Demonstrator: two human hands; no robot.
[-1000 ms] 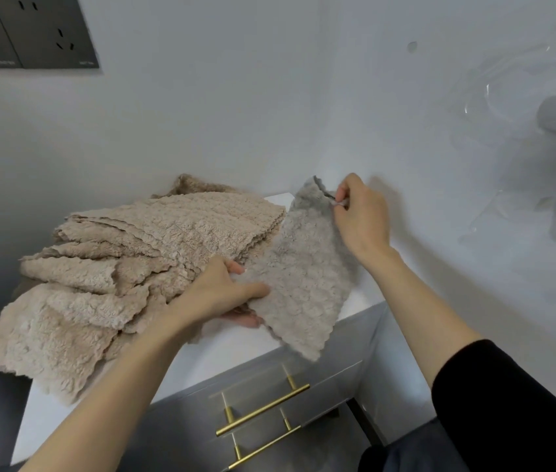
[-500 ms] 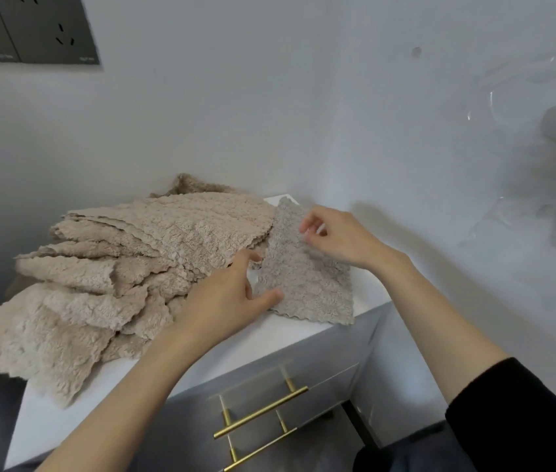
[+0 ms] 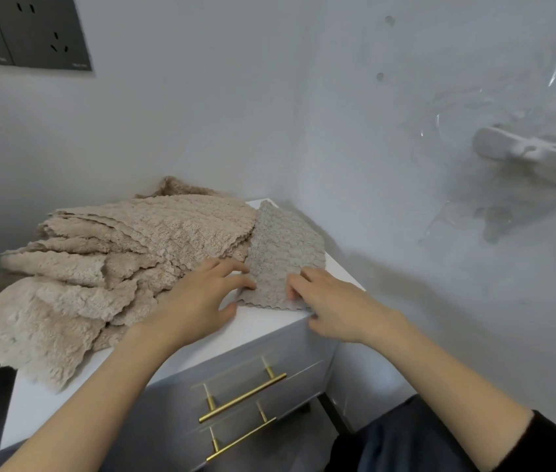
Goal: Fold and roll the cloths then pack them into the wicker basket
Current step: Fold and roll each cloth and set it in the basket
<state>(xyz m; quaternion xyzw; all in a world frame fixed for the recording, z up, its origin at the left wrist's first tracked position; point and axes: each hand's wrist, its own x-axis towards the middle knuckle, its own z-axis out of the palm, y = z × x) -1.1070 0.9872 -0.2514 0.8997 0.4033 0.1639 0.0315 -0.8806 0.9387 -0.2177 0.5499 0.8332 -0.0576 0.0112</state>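
Note:
A grey-beige fluffy cloth (image 3: 280, 253) lies folded on the right end of the white cabinet top (image 3: 263, 321), its scalloped edge toward me. My left hand (image 3: 201, 301) rests at the cloth's near left corner, fingertips touching it. My right hand (image 3: 334, 308) presses on the cloth's near right corner, fingers spread flat. A heap of several beige cloths (image 3: 99, 264) is piled on the left of the cabinet top, one hanging over the front left edge. No wicker basket is in view.
The cabinet stands in a wall corner, with walls close behind and to the right. Two drawers with brass bar handles (image 3: 242, 398) face me below the top. A white wall holder (image 3: 535, 158) juts out at the right. Dark wall sockets (image 3: 24, 28) sit upper left.
The grey cloth, held up by both hands a second ago, now lies flat on the cabinet top. Both hands have moved down to its near edge.

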